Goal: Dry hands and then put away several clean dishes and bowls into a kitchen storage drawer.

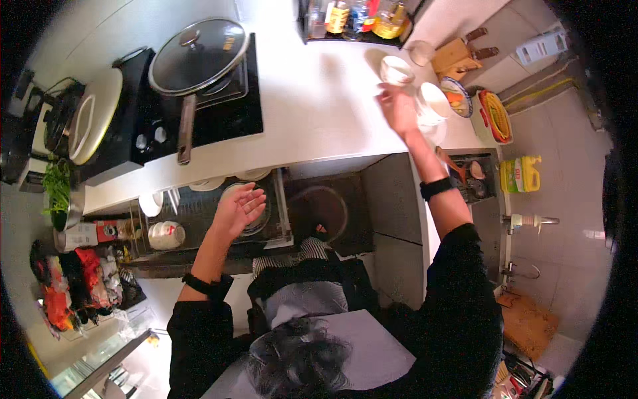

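Observation:
My left hand [239, 211], palm partly up and fingers apart, hovers over the pulled-out drawer [285, 204] and holds nothing. Under it lies a round dish [259, 224], partly hidden by the hand. Further right, my right hand [400, 108] is over the white countertop [309, 99], its fingers blurred. Just beyond the fingertips is a white bowl [397, 71], and white stacked bowls [432, 101] stand directly beside the hand. Whether the fingers touch either one is unclear. A white plate [434, 133] shows partly behind the wrist.
A lidded pan [199, 57] sits on the black cooktop [224, 117], its handle [186, 129] reaching past the front edge. Bottles [389, 22] stand on a back rack, beside a knife block [453, 55]. The sink [486, 224] is at right. White containers [167, 235] occupy the drawer's left.

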A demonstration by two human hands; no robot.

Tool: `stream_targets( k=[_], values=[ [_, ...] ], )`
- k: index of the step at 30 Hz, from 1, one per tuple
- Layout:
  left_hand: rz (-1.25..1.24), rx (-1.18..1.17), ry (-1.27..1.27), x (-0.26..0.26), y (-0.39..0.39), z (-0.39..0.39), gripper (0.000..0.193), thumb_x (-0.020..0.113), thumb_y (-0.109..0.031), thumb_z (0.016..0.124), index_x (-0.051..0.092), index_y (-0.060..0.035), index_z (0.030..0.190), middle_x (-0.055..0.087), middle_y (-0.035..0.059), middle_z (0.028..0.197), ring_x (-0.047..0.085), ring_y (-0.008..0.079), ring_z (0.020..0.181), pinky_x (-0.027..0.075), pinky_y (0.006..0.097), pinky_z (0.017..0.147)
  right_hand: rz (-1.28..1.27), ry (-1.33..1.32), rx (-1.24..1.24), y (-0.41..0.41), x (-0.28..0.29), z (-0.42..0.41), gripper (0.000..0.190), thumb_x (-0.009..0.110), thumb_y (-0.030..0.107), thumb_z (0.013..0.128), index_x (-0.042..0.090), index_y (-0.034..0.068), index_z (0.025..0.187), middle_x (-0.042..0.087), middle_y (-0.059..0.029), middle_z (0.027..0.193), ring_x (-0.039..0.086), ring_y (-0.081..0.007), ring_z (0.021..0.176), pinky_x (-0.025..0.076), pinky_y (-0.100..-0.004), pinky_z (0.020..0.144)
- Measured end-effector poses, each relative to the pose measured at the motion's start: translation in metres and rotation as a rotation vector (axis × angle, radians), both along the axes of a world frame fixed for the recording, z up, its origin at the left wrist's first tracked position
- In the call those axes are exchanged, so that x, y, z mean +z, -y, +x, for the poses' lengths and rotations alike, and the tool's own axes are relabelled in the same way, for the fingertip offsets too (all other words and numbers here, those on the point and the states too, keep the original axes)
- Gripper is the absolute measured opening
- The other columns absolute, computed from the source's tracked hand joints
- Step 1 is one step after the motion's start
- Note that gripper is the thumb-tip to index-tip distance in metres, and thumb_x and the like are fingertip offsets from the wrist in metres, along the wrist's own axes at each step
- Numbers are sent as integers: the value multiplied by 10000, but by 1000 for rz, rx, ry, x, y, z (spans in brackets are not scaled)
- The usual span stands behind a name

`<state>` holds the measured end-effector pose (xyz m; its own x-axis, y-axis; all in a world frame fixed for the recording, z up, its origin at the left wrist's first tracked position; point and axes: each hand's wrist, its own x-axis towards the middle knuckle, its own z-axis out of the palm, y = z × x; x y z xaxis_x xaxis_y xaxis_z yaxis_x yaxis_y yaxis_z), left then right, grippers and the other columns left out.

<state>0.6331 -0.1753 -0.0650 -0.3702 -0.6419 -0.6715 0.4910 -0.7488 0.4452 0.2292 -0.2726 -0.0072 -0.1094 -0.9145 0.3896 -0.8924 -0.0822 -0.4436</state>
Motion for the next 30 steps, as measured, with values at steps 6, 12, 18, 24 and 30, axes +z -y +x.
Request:
stream_targets(
  k=[6, 12, 18, 24, 30],
  values=[
    [-5, -143, 19, 10, 9, -82, 293, 468, -138, 808, 439, -58, 1088, 519, 132, 1039, 522, 248, 939, 446, 375, 819, 188, -524, -434, -10, -24, -131, 252, 551, 281, 736, 592, 123, 927, 592, -89, 933, 541, -214, 882, 325, -399, 817],
    [20, -153, 108, 14, 13, -108, 303, 471, -158, 807, 452, -66, 1096, 539, 122, 1020, 527, 245, 932, 443, 376, 814, 433, -459, -389, -9, -38, -153, 167, 479, 247, 778, 608, 153, 826, 622, -61, 806, 579, -203, 815, 298, -430, 831],
    [8, -159, 139, 21, 20, -127, 295, 470, -169, 808, 460, -57, 1080, 539, 123, 1028, 531, 240, 928, 440, 380, 815, 307, -335, -400, -12, -49, -156, 133, 493, 190, 753, 610, 137, 790, 621, -62, 794, 582, -204, 799, 279, -406, 848],
    [7, -218, 120, 23, 25, -153, 295, 476, -148, 802, 452, -53, 1081, 541, 120, 1023, 539, 234, 915, 443, 377, 816, 210, -344, -323, -15, -52, -157, 79, 517, 143, 712, 588, 121, 740, 610, -58, 796, 572, -184, 807, 269, -401, 840],
    [-3, -254, 125, 26, 29, -167, 297, 469, -135, 803, 444, -51, 1087, 541, 119, 1013, 542, 236, 896, 446, 373, 813, -5, -322, -289, -11, -31, -166, 56, 530, 140, 699, 573, 108, 718, 600, -65, 718, 577, -217, 733, 293, -401, 799]
  ],
)
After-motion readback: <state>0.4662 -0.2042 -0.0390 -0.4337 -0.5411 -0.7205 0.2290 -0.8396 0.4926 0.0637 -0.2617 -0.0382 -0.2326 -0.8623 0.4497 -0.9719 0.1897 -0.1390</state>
